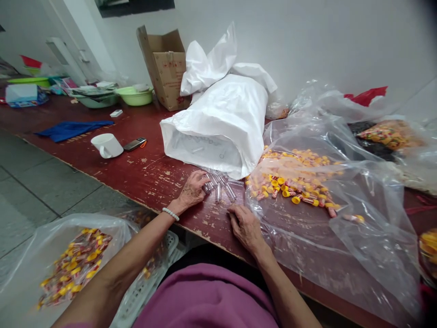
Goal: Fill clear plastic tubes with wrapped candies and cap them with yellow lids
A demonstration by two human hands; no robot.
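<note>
My left hand (193, 189), with a pale bead bracelet at its wrist, reaches the left side of a small pile of clear tubes (218, 190). Its fingers are closed around tubes at that edge. My right hand (246, 226) rests on the worn red table just in front of the pile, fingers loosely bent and apart, with no object visible in it. Behind the tubes lies a large white sack (225, 114), its mouth towards me and more clear tubes inside. Right of the pile, yellow-capped tubes with red-and-white contents (297, 182) spread over and under clear plastic sheeting (372, 196).
A white mug (107, 146), a phone (134, 144) and a blue cloth (73, 130) lie to the left. Further back stand a cardboard box (170, 77) and green basins (134, 95). Below the table edge at left, a plastic bag (20, 273) holds filled yellow-capped pieces.
</note>
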